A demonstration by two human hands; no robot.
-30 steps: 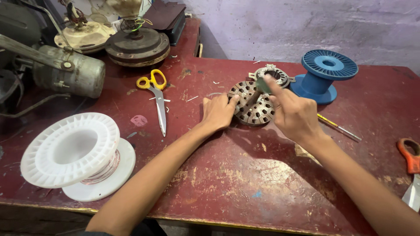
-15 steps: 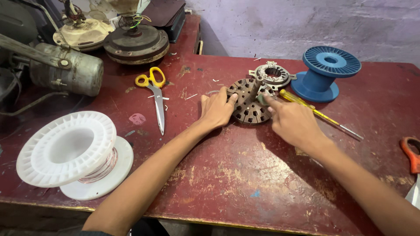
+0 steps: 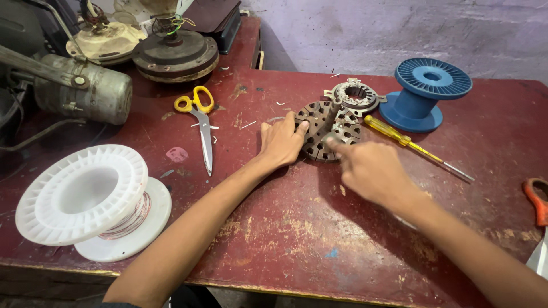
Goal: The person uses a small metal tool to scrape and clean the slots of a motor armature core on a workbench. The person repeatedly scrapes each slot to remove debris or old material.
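A round, slotted metal stator core (image 3: 333, 129) lies flat on the worn red table (image 3: 297, 228). My left hand (image 3: 281, 142) rests against its left edge, fingers spread on the rim. My right hand (image 3: 368, 171) hovers at the core's near right edge, one finger pointing onto it, holding nothing I can see. Just behind the core sits a smaller ring-shaped metal part (image 3: 355, 94). A yellow-handled screwdriver (image 3: 411, 144) lies on the table to the right of the core.
Yellow-handled scissors (image 3: 201, 122) lie left of my left hand. A white wire spool (image 3: 94, 199) stands at the front left, a blue spool (image 3: 425, 91) at the back right. Old motor housings (image 3: 171, 51) crowd the back left. Orange-handled scissors (image 3: 536, 205) lie at the right edge.
My right hand has come down from above the core to its near right edge. The yellow screwdriver, earlier hidden by that hand, now lies uncovered. My left hand stays on the core.
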